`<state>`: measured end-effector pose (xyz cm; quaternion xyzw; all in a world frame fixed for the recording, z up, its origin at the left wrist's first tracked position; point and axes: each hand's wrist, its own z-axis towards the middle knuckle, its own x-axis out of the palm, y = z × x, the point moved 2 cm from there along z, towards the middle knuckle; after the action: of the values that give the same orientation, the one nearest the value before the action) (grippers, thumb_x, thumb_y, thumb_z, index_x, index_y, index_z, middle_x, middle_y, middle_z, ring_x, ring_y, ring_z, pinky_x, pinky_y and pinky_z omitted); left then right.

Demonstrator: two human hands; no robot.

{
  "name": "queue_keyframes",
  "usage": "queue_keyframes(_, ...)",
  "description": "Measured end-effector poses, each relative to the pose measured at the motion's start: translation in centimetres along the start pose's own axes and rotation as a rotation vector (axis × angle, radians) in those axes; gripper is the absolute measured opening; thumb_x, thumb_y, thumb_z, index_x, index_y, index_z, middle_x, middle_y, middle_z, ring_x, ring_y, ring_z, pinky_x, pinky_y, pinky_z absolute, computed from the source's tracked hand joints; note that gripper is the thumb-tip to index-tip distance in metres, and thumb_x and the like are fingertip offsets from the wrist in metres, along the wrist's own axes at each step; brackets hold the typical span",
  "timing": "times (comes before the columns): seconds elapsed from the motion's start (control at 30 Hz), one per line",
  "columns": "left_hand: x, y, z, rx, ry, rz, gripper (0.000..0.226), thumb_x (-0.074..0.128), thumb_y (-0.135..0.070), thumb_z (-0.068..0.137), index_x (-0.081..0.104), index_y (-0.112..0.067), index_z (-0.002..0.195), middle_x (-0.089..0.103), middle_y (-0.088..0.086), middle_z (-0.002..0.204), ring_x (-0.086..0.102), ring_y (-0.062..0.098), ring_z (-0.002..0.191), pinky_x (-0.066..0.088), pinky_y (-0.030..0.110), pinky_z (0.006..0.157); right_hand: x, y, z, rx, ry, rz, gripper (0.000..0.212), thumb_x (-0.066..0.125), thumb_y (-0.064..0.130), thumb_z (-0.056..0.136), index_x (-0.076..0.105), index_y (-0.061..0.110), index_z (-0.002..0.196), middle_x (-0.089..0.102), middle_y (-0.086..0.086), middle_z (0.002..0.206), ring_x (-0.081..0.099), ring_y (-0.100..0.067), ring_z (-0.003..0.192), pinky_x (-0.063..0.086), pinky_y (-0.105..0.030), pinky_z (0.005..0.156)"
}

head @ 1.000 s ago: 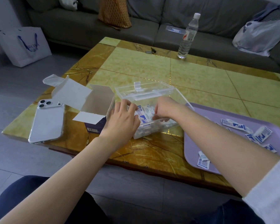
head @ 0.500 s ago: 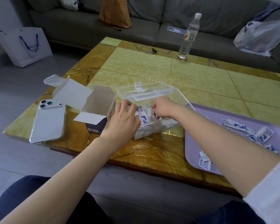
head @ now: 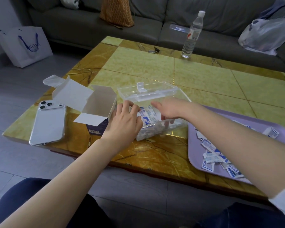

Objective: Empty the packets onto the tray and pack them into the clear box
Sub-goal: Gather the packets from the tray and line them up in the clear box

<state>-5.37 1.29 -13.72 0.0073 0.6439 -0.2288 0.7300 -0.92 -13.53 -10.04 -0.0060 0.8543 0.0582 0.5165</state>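
The clear box (head: 156,129) sits toward the near edge of the table (head: 204,83), about midway along it, with its hinged lid (head: 146,92) thrown open behind. Blue-and-white packets (head: 146,114) fill it. The left hand (head: 123,123) is at the box's left near corner, its fingers curled over the rim and holding the wall. The right hand (head: 169,109) reaches in from above with the thumb stretched out, and its fingertips (head: 166,123) show through the front wall down among the packets. Whether they pinch any cannot be told. The two hands are apart, one at each end of the box. At the table's near right corner lies a lavender tray (head: 194,150), with loose packets (head: 210,145) scattered on it beside the right forearm. Just left of the clear box stands an opened cardboard box (head: 99,104), flaps up. A phone (head: 48,124) lies face down near the near left corner. A water bottle (head: 192,35) and keys (head: 153,51) stand by the far edge.
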Motion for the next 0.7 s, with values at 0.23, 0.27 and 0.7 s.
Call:
queue_keyframes(0.23,0.0,0.0,0.0,0.007,0.007,0.021,0.036,0.027,-0.028,0.099,0.039,-0.013,0.130,0.034,0.007,0.128,0.034,0.022,0.114,0.032,0.032,0.097,0.8,-0.8,1.9,0.141,0.286,0.011,0.020,0.061,0.018,0.088,0.069,0.011,0.105,0.065,0.004,0.082,0.056,-0.003,0.061,0.047,-0.017,0.060)
queue_keyframes(0.27,0.0,0.0,0.0,0.009,0.004,0.024,0.037,0.025,-0.029,0.099,0.039,-0.013,0.130,0.034,0.007,0.128,0.035,0.022,0.114,0.032,0.032,0.097,0.8,-0.9,2.1,0.151,0.313,-0.004,0.017,0.060,0.019,0.089,0.068,0.013,0.103,0.063,0.006,0.078,0.055,-0.002,0.060,0.047,-0.015,0.058)
queue_keyframes(0.7,0.0,0.1,0.0,0.008,0.014,0.012,0.036,0.027,-0.028,0.099,0.037,-0.013,0.130,0.032,0.008,0.129,0.033,0.023,0.116,0.031,0.032,0.098,1.5,-1.0,3.1,0.225,0.336,0.054,0.032,0.059,0.023,0.091,0.063,0.009,0.119,0.067,0.003,0.099,0.060,-0.008,0.104,0.048,-0.019,0.076)
